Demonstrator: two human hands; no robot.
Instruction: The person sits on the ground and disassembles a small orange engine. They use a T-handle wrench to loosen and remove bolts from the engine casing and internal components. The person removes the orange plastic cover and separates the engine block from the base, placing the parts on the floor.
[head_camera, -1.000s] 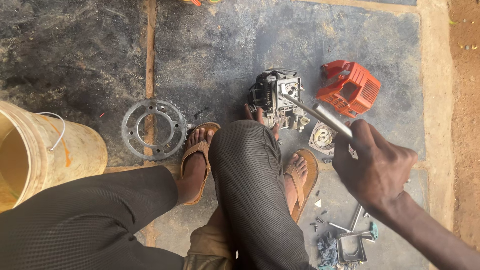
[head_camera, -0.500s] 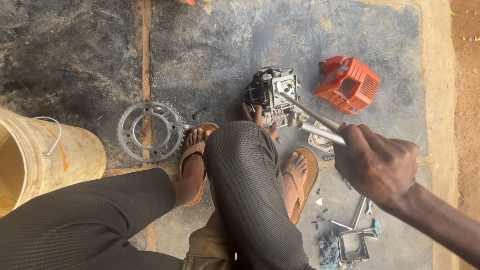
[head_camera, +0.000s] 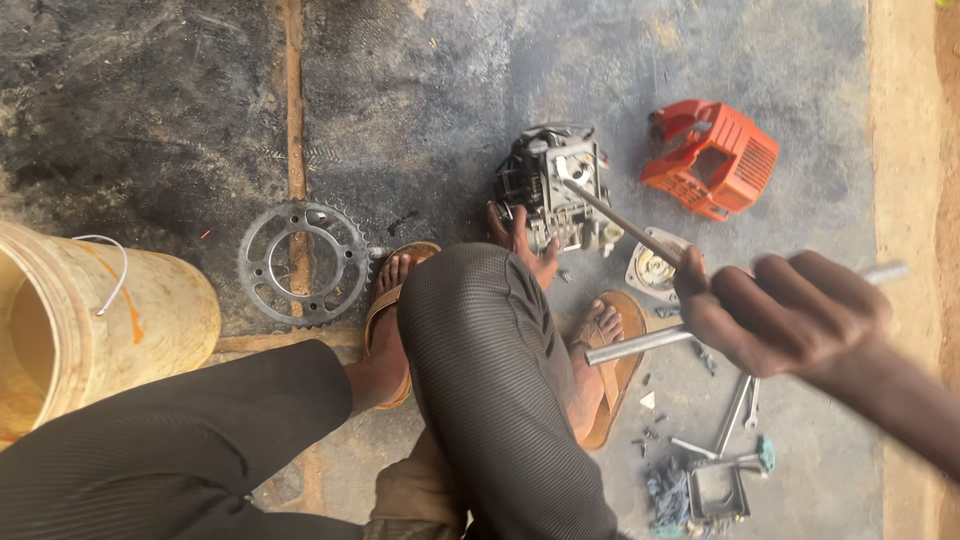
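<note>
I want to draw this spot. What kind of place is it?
Probably an outdoor repair spot on bare ground: a small grey engine stripped of its orange plastic cover, a toothed metal sprocket ring, and loose metal tools.

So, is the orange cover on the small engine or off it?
Off. The orange cover lies alone on the floor, apart from the engine, to its right.
</note>
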